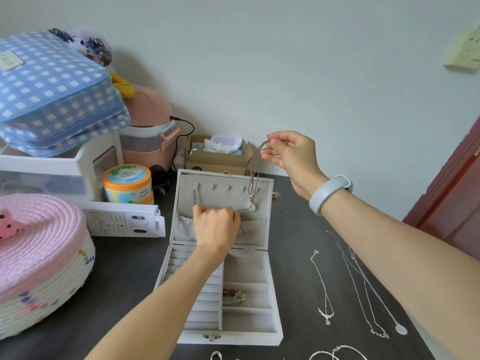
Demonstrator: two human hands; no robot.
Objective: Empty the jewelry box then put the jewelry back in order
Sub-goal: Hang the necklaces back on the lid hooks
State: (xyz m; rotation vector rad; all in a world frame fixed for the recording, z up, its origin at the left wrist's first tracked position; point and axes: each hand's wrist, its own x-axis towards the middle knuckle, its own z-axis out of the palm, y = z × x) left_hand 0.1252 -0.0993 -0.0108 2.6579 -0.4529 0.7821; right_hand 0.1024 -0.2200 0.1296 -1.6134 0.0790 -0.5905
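Right hand [291, 157] pinches cord necklace [255, 175] above box [228, 336] lid; left hand [217, 227] curled at lid pocket, hold unclear. Pendant may snag on the hooks.

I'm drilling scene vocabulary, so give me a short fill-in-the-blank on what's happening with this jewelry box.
1. The right hand holds up a cord ____ with a white pendant.
2. The jewelry box has its lid ____.
3. The beaded bracelet lies ____ the box.

Missing words: necklace; open; inside
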